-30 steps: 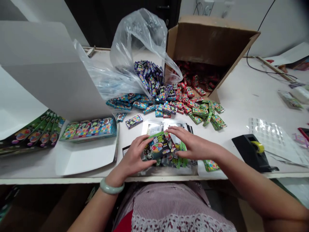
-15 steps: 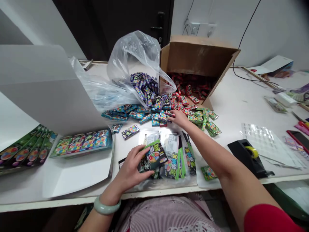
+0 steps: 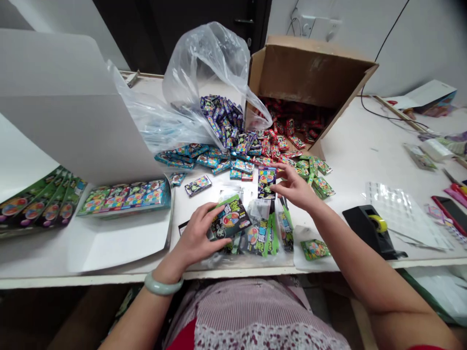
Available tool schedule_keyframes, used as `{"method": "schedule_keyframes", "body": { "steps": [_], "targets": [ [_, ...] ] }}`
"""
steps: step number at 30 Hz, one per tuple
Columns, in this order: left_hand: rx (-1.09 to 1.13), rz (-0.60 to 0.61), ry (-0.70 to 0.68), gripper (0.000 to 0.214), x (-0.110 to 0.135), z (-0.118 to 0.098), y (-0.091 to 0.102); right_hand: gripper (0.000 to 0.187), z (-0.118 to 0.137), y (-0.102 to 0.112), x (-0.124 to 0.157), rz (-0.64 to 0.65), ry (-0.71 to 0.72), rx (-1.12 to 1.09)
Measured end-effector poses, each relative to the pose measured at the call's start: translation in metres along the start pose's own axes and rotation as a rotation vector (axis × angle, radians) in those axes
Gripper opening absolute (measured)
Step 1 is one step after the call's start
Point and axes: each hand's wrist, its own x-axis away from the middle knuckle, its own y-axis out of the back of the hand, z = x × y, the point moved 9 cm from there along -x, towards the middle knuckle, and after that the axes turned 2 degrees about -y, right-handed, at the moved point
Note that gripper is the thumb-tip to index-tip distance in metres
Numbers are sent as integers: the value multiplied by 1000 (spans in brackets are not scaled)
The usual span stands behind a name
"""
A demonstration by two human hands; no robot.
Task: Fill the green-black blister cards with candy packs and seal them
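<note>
Across the white bench (image 3: 350,146), a cardboard box (image 3: 310,73) and a clear plastic bag (image 3: 204,63) sit beyond both grips, a spill of candy packets (image 3: 233,150) fanning out toward them. A black tape dispenser (image 3: 368,228) stands right of the right grip (image 3: 295,189), which hangs open just beside a blue-and-purple packet (image 3: 266,183). The left grip (image 3: 193,238) closes around a green candy packet (image 3: 229,218).

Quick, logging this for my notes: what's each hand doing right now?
Left hand: curled around a green candy pack, holding it.
Right hand: open, beside a small purple candy pack, holding nothing.
</note>
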Motion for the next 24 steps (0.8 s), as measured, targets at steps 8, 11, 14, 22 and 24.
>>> {"method": "schedule_keyframes", "body": {
  "steps": [8, 11, 14, 22, 24],
  "targets": [
    [-21, -27, -44, 76, 1, -16, 2, 46, 11, -17, 48, -97, -10, -45],
    [-49, -43, -73, 76, 0, -22, 4, 40, 12, -29, 52, 22, -26, 68],
    [-49, -14, -130, 75, -1, -30, -1, 35, 10, -42, 54, 212, -49, 164],
    [25, -44, -25, 78, 0, -26, -5, 32, 13, -45, 44, 22, 59, 292],
    [29, -58, 8, 80, 2, -22, -1, 24, 20, -55, 49, 35, 145, 364]
  ]
}}
